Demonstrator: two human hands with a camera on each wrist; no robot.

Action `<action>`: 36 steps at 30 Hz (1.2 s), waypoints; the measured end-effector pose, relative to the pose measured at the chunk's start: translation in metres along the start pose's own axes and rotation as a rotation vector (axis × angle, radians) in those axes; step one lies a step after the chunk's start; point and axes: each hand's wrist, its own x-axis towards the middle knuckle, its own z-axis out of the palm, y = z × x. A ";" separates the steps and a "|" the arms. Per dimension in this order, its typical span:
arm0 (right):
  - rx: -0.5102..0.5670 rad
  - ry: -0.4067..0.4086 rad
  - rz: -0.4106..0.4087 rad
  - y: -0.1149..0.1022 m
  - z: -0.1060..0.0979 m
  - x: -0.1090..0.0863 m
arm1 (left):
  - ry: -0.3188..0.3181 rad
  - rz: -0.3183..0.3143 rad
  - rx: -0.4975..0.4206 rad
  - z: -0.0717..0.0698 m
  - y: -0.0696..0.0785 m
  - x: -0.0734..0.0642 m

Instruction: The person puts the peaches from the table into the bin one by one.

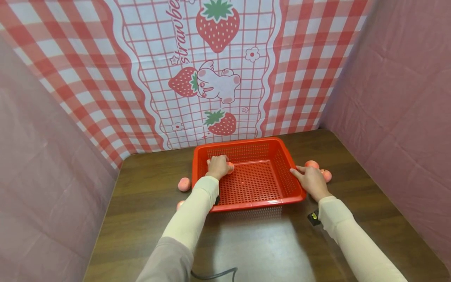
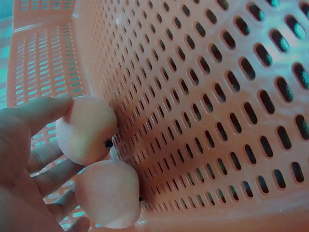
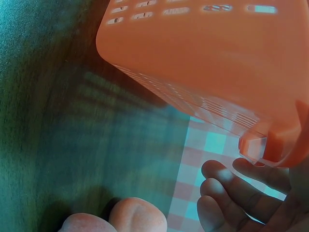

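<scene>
A red perforated plastic basket [image 1: 253, 176] stands on the table toward the back. Inside its left part, my left hand [image 1: 217, 166] grips a peach [image 2: 87, 128] with thumb and fingers. Against the fingers, just beside it, lies a second peach [image 2: 111, 193], close to the perforated basket surface. At the basket's right side my right hand [image 1: 313, 182] holds the rim, its thumb over the edge. In the right wrist view the other fingers [image 3: 227, 188] reach below the rim outside. Two peaches, one nearer [image 1: 326, 176] and one farther [image 1: 312, 164], lie right by that hand.
Left of the basket a peach [image 1: 184, 184] lies on the wooden table [image 1: 141, 219], and another peach [image 1: 181, 204] is partly hidden by the left sleeve. A black cable [image 1: 215, 276] runs along the front. A checked strawberry cloth [image 1: 296, 78] hangs behind; pink cloth [image 1: 391, 98] flanks the sides.
</scene>
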 end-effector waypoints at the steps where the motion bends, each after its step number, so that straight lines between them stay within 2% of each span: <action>1: -0.002 0.008 -0.006 0.000 0.001 0.000 | 0.003 -0.004 0.003 0.000 0.000 0.000; 5: -0.021 0.040 -0.032 0.000 0.003 0.001 | 0.008 -0.016 0.016 0.000 -0.001 -0.001; 9: -0.020 0.036 -0.030 -0.002 0.003 0.001 | 0.007 -0.017 0.013 -0.001 -0.002 -0.001; 18: -0.041 0.059 -0.046 -0.005 0.002 0.001 | -0.005 -0.016 -0.027 -0.011 -0.001 -0.005; 28: -0.039 0.042 -0.035 -0.004 0.002 0.000 | -0.013 -0.009 -0.058 -0.020 -0.001 -0.007; 36: -0.035 0.026 -0.019 -0.005 0.000 -0.001 | -0.025 -0.008 -0.065 -0.034 0.002 -0.010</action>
